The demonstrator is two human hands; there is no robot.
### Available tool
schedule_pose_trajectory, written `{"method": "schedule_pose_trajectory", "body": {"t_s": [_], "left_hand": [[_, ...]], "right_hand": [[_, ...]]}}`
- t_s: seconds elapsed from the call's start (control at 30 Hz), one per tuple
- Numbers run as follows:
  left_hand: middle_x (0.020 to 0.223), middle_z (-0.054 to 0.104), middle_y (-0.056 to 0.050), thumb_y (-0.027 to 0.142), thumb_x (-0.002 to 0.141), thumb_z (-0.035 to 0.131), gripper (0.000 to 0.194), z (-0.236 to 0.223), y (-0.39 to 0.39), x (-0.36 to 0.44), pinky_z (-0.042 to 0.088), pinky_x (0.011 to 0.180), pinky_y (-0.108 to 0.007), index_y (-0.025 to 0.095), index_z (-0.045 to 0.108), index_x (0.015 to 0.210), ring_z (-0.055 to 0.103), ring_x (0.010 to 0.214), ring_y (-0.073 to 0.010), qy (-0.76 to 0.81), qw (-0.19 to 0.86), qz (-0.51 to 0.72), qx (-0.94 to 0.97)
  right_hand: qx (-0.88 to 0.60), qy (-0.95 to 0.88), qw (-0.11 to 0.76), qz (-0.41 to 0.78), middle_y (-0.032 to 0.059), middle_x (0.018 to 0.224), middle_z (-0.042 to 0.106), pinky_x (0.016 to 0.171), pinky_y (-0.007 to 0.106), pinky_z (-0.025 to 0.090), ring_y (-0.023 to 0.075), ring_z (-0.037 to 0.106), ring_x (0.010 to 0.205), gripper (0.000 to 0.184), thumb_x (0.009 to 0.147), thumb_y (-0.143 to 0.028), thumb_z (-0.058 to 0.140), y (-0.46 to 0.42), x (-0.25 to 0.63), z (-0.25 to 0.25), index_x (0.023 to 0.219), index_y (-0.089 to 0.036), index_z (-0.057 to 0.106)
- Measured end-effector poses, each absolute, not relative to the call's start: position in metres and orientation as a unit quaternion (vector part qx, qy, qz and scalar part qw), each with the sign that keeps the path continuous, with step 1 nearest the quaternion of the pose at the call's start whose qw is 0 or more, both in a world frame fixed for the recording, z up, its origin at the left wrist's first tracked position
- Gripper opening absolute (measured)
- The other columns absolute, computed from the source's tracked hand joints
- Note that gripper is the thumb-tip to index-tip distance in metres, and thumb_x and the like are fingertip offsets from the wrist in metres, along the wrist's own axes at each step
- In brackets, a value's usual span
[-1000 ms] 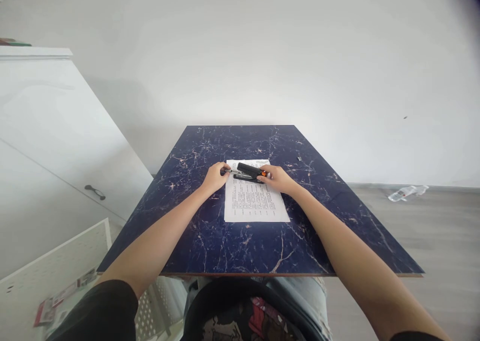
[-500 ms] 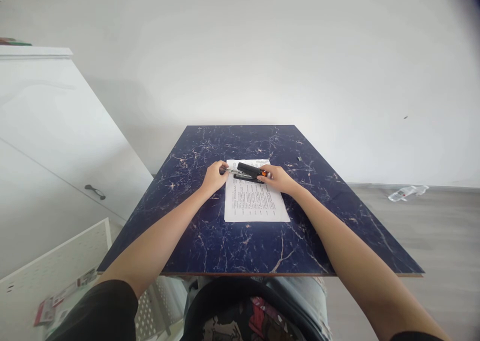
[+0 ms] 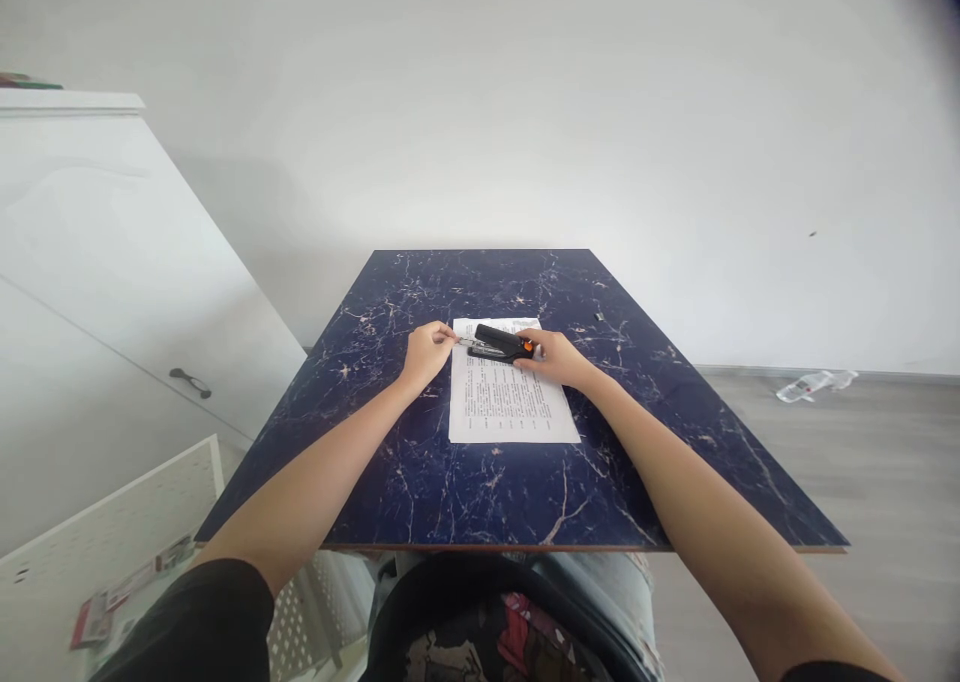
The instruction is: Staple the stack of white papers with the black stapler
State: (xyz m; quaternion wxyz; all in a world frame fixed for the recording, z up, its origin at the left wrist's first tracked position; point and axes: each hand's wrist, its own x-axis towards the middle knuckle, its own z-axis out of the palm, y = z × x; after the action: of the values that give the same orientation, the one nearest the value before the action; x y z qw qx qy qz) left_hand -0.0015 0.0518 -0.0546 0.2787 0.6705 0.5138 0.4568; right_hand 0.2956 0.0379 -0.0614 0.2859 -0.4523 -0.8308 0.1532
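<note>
A black stapler [image 3: 501,342] with an orange part lies over a printed sheet of paper [image 3: 517,412]. Its top arm is raised from the base at the left end, and a silvery metal piece juts out there. My right hand [image 3: 559,357] is closed around the stapler's right end, thumb on the near side. At the other end, my left hand [image 3: 429,350] pinches the tip of the metal piece, beside the paper's upper left corner. What exactly lies between those fingertips is too small to make out.
The sheet rests on a blue marble-patterned table [image 3: 420,492]. Farther right on it is a small dark grey piece [image 3: 598,316]. A white cabinet [image 3: 112,262] stands at left, with a white perforated rack [image 3: 180,492] below. A clear plastic bottle [image 3: 814,386] lies on the floor at right.
My left fingers have shifted slightly and pinch closer together at the metal piece's tip. The stapler's base has swung up a little towards its top arm; my right hand is nearly still.
</note>
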Motion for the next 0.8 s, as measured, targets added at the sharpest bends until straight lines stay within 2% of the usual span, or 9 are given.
{"method": "schedule_pose_trajectory", "body": {"t_s": [0.23, 0.5, 0.8], "left_hand": [[0.073, 0.075, -0.002, 0.023, 0.079, 0.063, 0.008, -0.0546, 0.0507, 0.0005, 0.041, 0.050, -0.025, 0.019, 0.070, 0.077, 0.055, 0.044, -0.0116, 0.498, 0.350, 0.449, 0.654], [0.051, 0.061, 0.003, 0.029, 0.079, 0.071, 0.009, -0.0517, 0.0494, 0.0030, 0.045, 0.061, -0.028, 0.020, 0.070, 0.078, 0.055, 0.046, -0.0137, 0.468, 0.396, 0.443, 0.654], [0.061, 0.065, 0.000, 0.037, 0.079, 0.076, 0.021, -0.0539, 0.0481, 0.0074, 0.047, 0.056, -0.028, 0.021, 0.068, 0.090, 0.058, 0.050, -0.0143, 0.452, 0.465, 0.418, 0.636]], "right_hand": [[-0.458, -0.830, 0.278, 0.155, 0.0083, 0.104, 0.074, 0.081, 0.036, 0.050, 0.0217, 0.066, 0.084, 0.044, 0.085, -0.038, 0.073, 0.0375, 0.2950, -0.0607, 0.125, -0.020, 0.069], [-0.464, -0.821, 0.284, 0.173, 0.0059, 0.097, 0.074, 0.078, 0.036, 0.050, 0.0210, 0.064, 0.080, 0.045, 0.082, -0.038, 0.075, 0.0360, 0.2941, -0.0580, 0.123, -0.021, 0.068], [-0.467, -0.812, 0.296, 0.189, 0.0036, 0.091, 0.072, 0.078, 0.035, 0.050, 0.0206, 0.065, 0.080, 0.044, 0.078, -0.038, 0.077, 0.0365, 0.2943, -0.0580, 0.119, -0.022, 0.069]]}}
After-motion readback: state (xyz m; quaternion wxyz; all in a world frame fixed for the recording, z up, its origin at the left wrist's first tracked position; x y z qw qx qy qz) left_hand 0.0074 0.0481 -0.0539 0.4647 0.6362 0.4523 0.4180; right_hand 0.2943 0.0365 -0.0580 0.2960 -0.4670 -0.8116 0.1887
